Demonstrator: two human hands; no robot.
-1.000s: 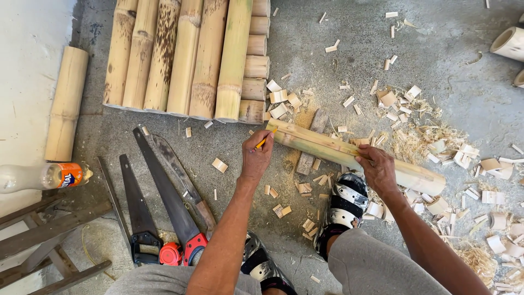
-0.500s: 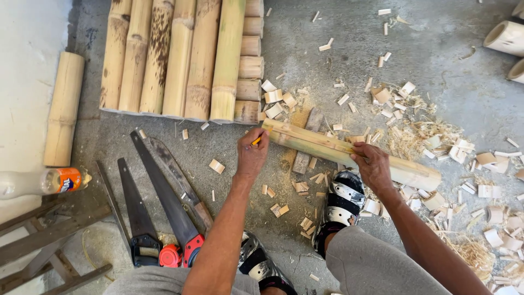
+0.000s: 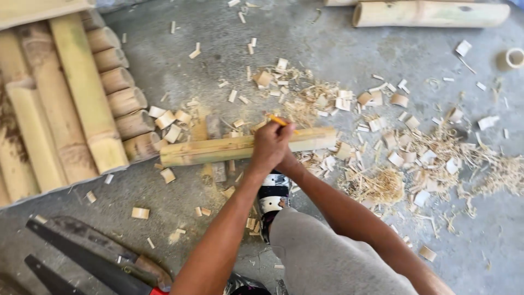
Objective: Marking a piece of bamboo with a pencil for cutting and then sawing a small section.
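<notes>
A cut bamboo piece [image 3: 218, 149] lies across the concrete floor in front of me. My left hand [image 3: 270, 146] rests on its right half and grips a yellow pencil [image 3: 281, 121], whose tip is at the top of the bamboo. My right hand [image 3: 290, 164] is mostly hidden under the left one and presses against the near side of the same piece. A black and white shoe [image 3: 273, 198] stands just below the bamboo, under my hands.
A stack of bamboo poles [image 3: 82, 109] fills the left side. Hand saws [image 3: 82, 254] lie at the bottom left. A long bamboo pole [image 3: 431, 13] and a small ring [image 3: 514, 57] lie at the top right. Chips and shavings [image 3: 382, 186] litter the floor.
My left hand with the pencil has slid right along the bamboo, from its left end to my right hand. The view has moved closer and shifted right.
</notes>
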